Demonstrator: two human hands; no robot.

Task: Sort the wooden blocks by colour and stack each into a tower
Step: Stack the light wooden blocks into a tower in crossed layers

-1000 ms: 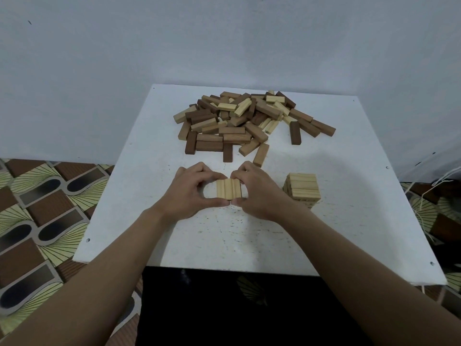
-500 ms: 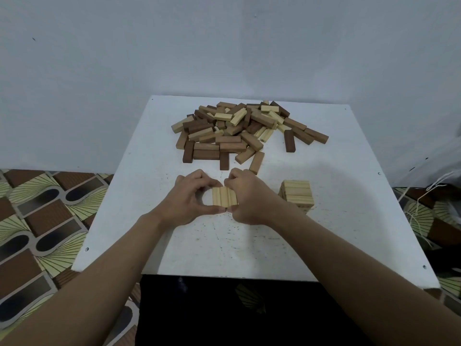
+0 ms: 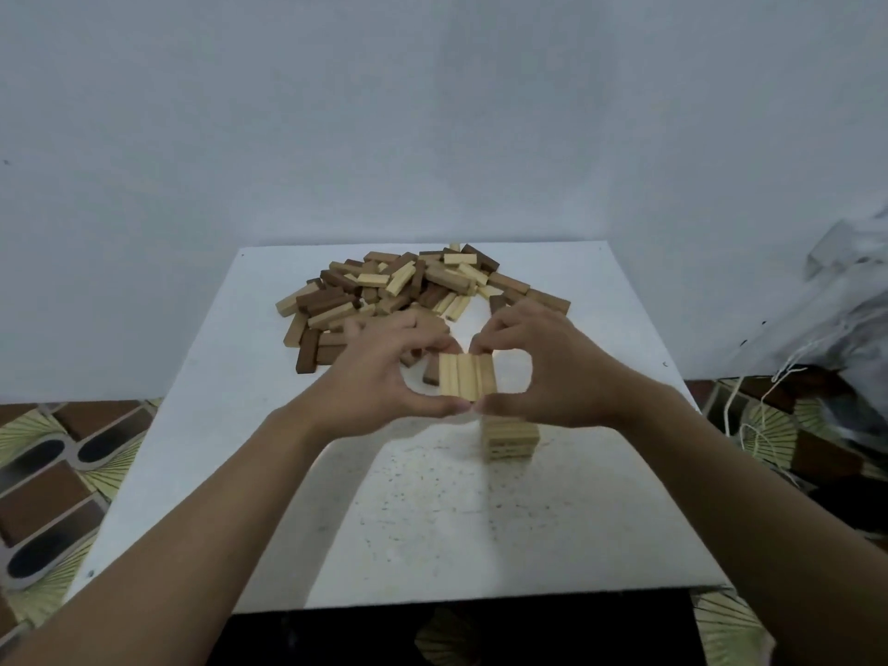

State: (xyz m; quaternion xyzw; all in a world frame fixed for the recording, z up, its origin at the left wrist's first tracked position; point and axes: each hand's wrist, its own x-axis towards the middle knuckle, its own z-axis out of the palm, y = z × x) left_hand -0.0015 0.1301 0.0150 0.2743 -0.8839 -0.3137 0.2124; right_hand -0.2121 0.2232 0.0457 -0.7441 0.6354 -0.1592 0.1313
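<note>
the left hand [image 3: 379, 377] and the right hand [image 3: 552, 377] are pinching a row of three pale blocks [image 3: 467, 383] between them, thumbs pressing under the near ends and fingers curling over the far ends, probably so the three are staying flush as one layer. the row is apparently hanging in the air just above and slightly left of the pale tower [image 3: 509, 442], which is standing on the white desk [image 3: 432, 521]. the right hand is covering the tower's top, making its height hard to judge. the mixed pile of blocks [image 3: 408, 286] is lying well behind the tower, partly hidden by both hands.
</note>
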